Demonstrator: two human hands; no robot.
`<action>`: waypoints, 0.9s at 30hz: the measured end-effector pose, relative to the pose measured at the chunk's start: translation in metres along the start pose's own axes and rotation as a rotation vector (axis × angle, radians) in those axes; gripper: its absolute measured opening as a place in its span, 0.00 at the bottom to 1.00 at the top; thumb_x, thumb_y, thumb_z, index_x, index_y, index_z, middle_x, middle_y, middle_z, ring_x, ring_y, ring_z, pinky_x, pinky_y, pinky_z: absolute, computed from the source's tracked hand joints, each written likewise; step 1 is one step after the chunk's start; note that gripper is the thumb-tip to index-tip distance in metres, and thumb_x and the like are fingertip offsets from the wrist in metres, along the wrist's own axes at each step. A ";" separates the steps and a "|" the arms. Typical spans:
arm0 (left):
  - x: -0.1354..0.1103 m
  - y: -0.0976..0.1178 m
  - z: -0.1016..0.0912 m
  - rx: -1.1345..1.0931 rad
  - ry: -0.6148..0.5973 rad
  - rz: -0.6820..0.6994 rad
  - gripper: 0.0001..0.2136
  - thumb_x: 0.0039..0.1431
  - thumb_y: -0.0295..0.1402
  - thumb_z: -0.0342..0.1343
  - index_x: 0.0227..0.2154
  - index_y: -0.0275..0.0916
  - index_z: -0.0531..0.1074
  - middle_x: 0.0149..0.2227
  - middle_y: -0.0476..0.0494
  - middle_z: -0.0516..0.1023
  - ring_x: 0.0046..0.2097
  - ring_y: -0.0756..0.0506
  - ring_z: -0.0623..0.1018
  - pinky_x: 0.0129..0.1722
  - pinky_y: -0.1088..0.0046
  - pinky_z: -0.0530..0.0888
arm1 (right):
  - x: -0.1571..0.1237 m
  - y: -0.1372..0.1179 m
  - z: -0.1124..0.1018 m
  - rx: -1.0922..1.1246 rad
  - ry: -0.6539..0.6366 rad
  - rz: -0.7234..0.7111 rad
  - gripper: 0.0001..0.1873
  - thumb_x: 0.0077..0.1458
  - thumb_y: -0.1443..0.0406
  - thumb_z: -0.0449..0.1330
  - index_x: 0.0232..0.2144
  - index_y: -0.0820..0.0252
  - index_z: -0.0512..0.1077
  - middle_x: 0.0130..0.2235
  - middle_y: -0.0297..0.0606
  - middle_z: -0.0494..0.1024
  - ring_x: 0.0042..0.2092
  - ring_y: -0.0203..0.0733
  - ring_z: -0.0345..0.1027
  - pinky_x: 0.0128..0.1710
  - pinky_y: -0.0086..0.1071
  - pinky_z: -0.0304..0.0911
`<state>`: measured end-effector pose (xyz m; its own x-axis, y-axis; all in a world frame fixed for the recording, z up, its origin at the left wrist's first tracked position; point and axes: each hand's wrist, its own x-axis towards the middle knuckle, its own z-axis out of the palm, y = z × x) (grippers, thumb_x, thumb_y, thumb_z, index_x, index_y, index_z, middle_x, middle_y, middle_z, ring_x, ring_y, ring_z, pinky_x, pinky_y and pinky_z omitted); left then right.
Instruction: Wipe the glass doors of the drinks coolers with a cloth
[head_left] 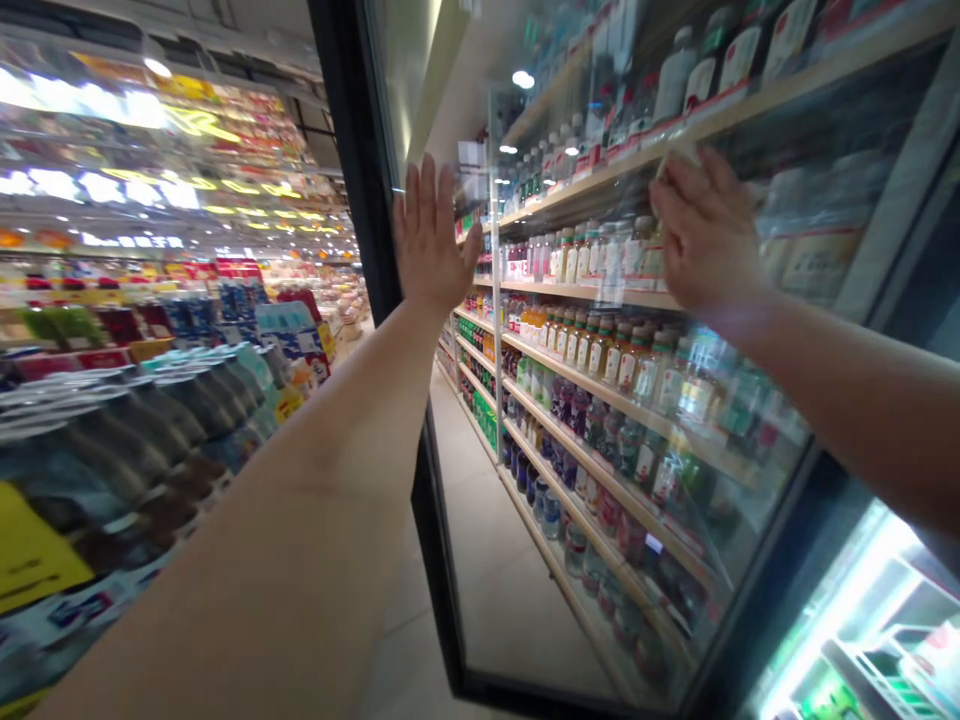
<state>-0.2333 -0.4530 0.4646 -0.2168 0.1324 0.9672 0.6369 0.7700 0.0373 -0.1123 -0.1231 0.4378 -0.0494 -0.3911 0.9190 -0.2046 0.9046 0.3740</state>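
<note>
A glass door (525,620) with a black frame stands swung open in front of me. My left hand (435,235) lies flat on the glass beside the frame's far upright, fingers stretched upward and thumb apart. Higher on the pane, to the right, my right hand (705,225) is bent over a small pale cloth (681,158) and presses it to the glass. Most of the cloth is hidden under the fingers, and the hand is slightly blurred. Rows of bottles (600,350) on shelves show in the pane, behind or reflected; I cannot tell which.
To the left, dark bottles (150,420) in shrink-wrapped packs are stacked beside a yellow sign (37,550). At lower right, a lit cooler interior (862,600) with a wire rack shows past the door's edge. Pale floor (409,600) runs along the door.
</note>
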 end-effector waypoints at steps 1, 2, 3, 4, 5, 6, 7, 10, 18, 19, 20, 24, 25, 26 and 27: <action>-0.001 0.000 -0.001 -0.018 0.003 0.009 0.51 0.62 0.68 0.25 0.79 0.40 0.48 0.79 0.62 0.39 0.70 0.62 0.15 0.76 0.74 0.25 | -0.006 -0.003 0.002 0.014 -0.016 -0.045 0.31 0.70 0.66 0.49 0.72 0.46 0.65 0.73 0.34 0.64 0.76 0.58 0.50 0.73 0.63 0.55; -0.001 0.001 -0.002 -0.028 0.007 0.015 0.50 0.62 0.68 0.25 0.79 0.42 0.48 0.78 0.62 0.41 0.70 0.62 0.15 0.76 0.73 0.26 | -0.013 -0.008 0.004 0.042 -0.071 -0.123 0.32 0.69 0.66 0.50 0.72 0.45 0.64 0.73 0.33 0.66 0.76 0.57 0.52 0.72 0.63 0.57; -0.002 0.001 -0.003 -0.030 0.010 0.020 0.49 0.62 0.68 0.25 0.79 0.44 0.49 0.78 0.63 0.42 0.70 0.62 0.16 0.77 0.72 0.27 | -0.018 -0.012 0.007 0.076 -0.142 -0.216 0.33 0.68 0.66 0.51 0.72 0.43 0.64 0.72 0.32 0.67 0.75 0.55 0.54 0.71 0.62 0.59; -0.003 0.002 -0.004 -0.023 0.010 0.022 0.49 0.63 0.68 0.25 0.79 0.44 0.49 0.78 0.63 0.42 0.71 0.61 0.17 0.78 0.70 0.29 | -0.022 -0.016 0.008 0.107 -0.214 -0.299 0.33 0.68 0.66 0.51 0.72 0.41 0.64 0.71 0.30 0.69 0.75 0.53 0.56 0.71 0.61 0.61; -0.003 0.002 -0.005 -0.012 0.011 0.021 0.49 0.64 0.68 0.26 0.79 0.43 0.49 0.78 0.62 0.41 0.72 0.60 0.18 0.79 0.69 0.30 | -0.022 -0.017 0.008 0.127 -0.263 -0.352 0.33 0.67 0.67 0.52 0.71 0.41 0.65 0.70 0.30 0.69 0.74 0.52 0.57 0.70 0.60 0.62; -0.004 0.003 -0.006 -0.002 0.011 0.016 0.48 0.65 0.67 0.26 0.79 0.42 0.49 0.78 0.61 0.40 0.73 0.59 0.19 0.79 0.67 0.31 | -0.021 -0.016 0.007 0.128 -0.271 -0.358 0.32 0.67 0.67 0.51 0.70 0.43 0.67 0.70 0.31 0.70 0.74 0.51 0.58 0.71 0.59 0.62; -0.004 0.004 -0.007 0.004 0.013 0.011 0.47 0.66 0.66 0.27 0.79 0.41 0.49 0.79 0.60 0.40 0.73 0.58 0.20 0.79 0.66 0.31 | -0.017 -0.013 0.006 0.111 -0.234 -0.314 0.31 0.67 0.68 0.51 0.69 0.46 0.69 0.70 0.34 0.70 0.74 0.52 0.58 0.71 0.58 0.61; -0.004 0.005 -0.008 0.023 0.017 0.014 0.45 0.69 0.63 0.30 0.78 0.38 0.49 0.79 0.56 0.40 0.77 0.54 0.25 0.80 0.63 0.34 | -0.008 -0.003 0.000 0.012 -0.011 -0.050 0.29 0.68 0.68 0.51 0.68 0.55 0.71 0.71 0.42 0.69 0.74 0.59 0.55 0.73 0.61 0.56; -0.003 0.003 -0.008 0.062 0.037 0.015 0.39 0.71 0.54 0.44 0.78 0.41 0.54 0.79 0.53 0.44 0.79 0.45 0.39 0.81 0.61 0.38 | -0.008 -0.017 0.006 0.106 -0.236 -0.202 0.31 0.69 0.65 0.50 0.71 0.41 0.66 0.71 0.33 0.68 0.75 0.54 0.54 0.73 0.61 0.56; -0.003 0.004 -0.008 0.086 0.029 0.018 0.39 0.71 0.53 0.44 0.78 0.38 0.54 0.79 0.50 0.44 0.79 0.45 0.39 0.81 0.62 0.38 | 0.001 -0.013 0.005 0.084 -0.206 -0.147 0.30 0.70 0.66 0.50 0.70 0.45 0.68 0.72 0.35 0.67 0.75 0.56 0.53 0.73 0.62 0.55; -0.003 0.004 -0.009 0.106 0.025 0.022 0.39 0.71 0.52 0.43 0.78 0.35 0.53 0.80 0.48 0.44 0.80 0.44 0.40 0.80 0.62 0.38 | 0.009 -0.008 0.004 0.056 -0.148 -0.064 0.29 0.70 0.66 0.49 0.69 0.49 0.69 0.73 0.37 0.66 0.75 0.58 0.52 0.73 0.62 0.53; -0.006 0.008 -0.014 0.108 0.011 0.024 0.41 0.72 0.58 0.39 0.78 0.36 0.52 0.80 0.52 0.42 0.80 0.45 0.37 0.80 0.62 0.37 | 0.022 -0.008 0.010 -0.023 0.015 0.117 0.30 0.70 0.65 0.48 0.71 0.57 0.67 0.74 0.44 0.62 0.76 0.63 0.48 0.73 0.66 0.49; -0.006 0.009 -0.015 0.109 0.002 0.023 0.40 0.73 0.57 0.39 0.78 0.36 0.51 0.80 0.53 0.41 0.80 0.45 0.37 0.80 0.62 0.37 | 0.019 -0.015 0.013 -0.007 -0.039 0.040 0.30 0.70 0.64 0.49 0.71 0.57 0.65 0.74 0.43 0.62 0.76 0.62 0.48 0.73 0.65 0.50; -0.007 0.010 -0.016 0.114 -0.003 0.017 0.40 0.73 0.55 0.39 0.79 0.36 0.51 0.80 0.53 0.40 0.80 0.45 0.37 0.80 0.62 0.37 | 0.016 -0.022 0.017 0.020 -0.123 -0.073 0.31 0.69 0.64 0.50 0.72 0.56 0.64 0.74 0.42 0.63 0.76 0.60 0.49 0.73 0.64 0.51; -0.007 0.011 -0.017 0.118 -0.006 0.013 0.39 0.73 0.53 0.39 0.79 0.36 0.50 0.80 0.53 0.39 0.80 0.46 0.37 0.80 0.63 0.36 | 0.012 -0.028 0.019 0.049 -0.216 -0.191 0.31 0.69 0.64 0.50 0.72 0.54 0.63 0.73 0.39 0.64 0.76 0.57 0.50 0.73 0.62 0.53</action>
<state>-0.2123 -0.4562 0.4624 -0.2140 0.1465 0.9658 0.5483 0.8363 -0.0054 -0.1260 -0.1564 0.4365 -0.2111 -0.5851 0.7830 -0.2771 0.8040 0.5261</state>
